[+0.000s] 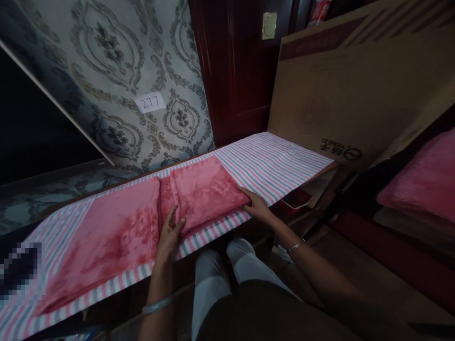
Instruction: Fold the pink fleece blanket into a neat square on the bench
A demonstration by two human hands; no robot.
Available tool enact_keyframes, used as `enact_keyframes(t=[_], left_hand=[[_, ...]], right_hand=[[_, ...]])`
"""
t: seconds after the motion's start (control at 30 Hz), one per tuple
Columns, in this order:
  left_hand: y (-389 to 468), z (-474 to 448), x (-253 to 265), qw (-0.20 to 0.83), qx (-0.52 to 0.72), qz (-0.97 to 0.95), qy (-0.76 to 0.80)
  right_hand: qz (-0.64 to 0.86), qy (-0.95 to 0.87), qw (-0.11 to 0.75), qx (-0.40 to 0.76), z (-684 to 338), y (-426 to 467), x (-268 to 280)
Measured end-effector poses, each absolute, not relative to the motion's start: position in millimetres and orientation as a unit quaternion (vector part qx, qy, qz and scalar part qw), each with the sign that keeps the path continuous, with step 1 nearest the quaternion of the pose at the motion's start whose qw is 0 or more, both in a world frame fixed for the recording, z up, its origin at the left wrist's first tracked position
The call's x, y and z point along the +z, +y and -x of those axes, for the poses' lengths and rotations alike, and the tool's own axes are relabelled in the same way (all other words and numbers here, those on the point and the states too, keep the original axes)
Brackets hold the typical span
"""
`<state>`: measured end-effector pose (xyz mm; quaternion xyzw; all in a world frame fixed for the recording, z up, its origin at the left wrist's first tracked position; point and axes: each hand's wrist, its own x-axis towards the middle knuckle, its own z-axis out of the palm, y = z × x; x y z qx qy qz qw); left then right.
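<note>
A pink plush cloth (206,189) lies on a long striped cover, with one part folded in layers toward the middle and another part (117,227) spread flat on the left. A narrow darker gap runs between the two parts. My left hand (170,232) rests at the near left edge of the folded part, thumb and fingers apart, touching the fabric. At the folded part's right near corner, my right hand (258,206) has its fingers around the edge. The undersides of the layers are hidden.
The striped cover (270,161) lies over a narrow table against a patterned wall (117,57). A large cardboard box (337,90) stands at its right end. Another pink plush item (423,180) sits at far right. A dark screen-like panel (42,113) is at left.
</note>
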<state>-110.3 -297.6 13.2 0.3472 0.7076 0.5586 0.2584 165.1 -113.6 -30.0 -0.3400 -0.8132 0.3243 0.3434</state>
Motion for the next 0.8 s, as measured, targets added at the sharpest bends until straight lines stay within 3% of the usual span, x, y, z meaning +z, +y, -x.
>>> enact_keyframes(t=[0.33,0.8], left_hand=[[-299,108,13,0.218,0.519,-0.384,0.732],[-294,120,-4,0.148,0.513,-0.401,0.745]], right_hand=[[0.369,-0.794,0.412,0.252,-156,-122,-45],[0.325,-0.797,0.440,0.254,-154,-124,-50]])
